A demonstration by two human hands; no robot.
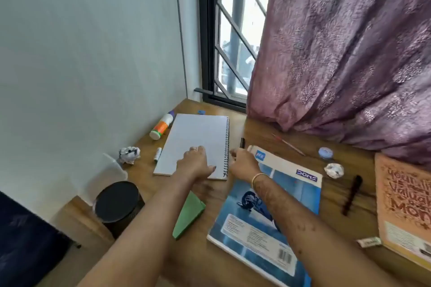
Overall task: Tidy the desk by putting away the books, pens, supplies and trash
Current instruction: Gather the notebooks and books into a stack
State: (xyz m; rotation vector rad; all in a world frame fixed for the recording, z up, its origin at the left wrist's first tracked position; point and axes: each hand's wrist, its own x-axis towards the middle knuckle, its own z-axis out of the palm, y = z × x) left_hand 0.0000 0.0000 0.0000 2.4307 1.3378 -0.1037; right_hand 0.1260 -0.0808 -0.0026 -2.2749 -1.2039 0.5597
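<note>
Wooden desk (pixel 256 133) under a curtained window (pixel 233 30), tidying barely begun.
Lying out are a blue book (pixel 245 228), orange book (pixel 401 193) and white notebook (pixel 196 137); left hand (pixel 194 163) rests flat on the notebook, grip open; right hand (pixel 243 162) beside its spiral, grip unclear; crumpled paper (pixel 129 154) and glue (pixel 162 126) uncleared.

The orange book (pixel 405 212) is cut off by the right edge, and the blue notebook (pixel 263 228) loses its near corner to the bottom edge and a strip of cover to the right forearm (pixel 282 205). The right grip (pixel 243 163) shows only its back, so whether its fingers pinch anything cannot be told, and the left forearm (pixel 161 214) hides one end of the green thing (pixel 190 215). The small blue thing (pixel 201 112) by the window (pixel 235 30) and the white thing (pixel 369 242) beside the orange book are too blurred to name.
</note>
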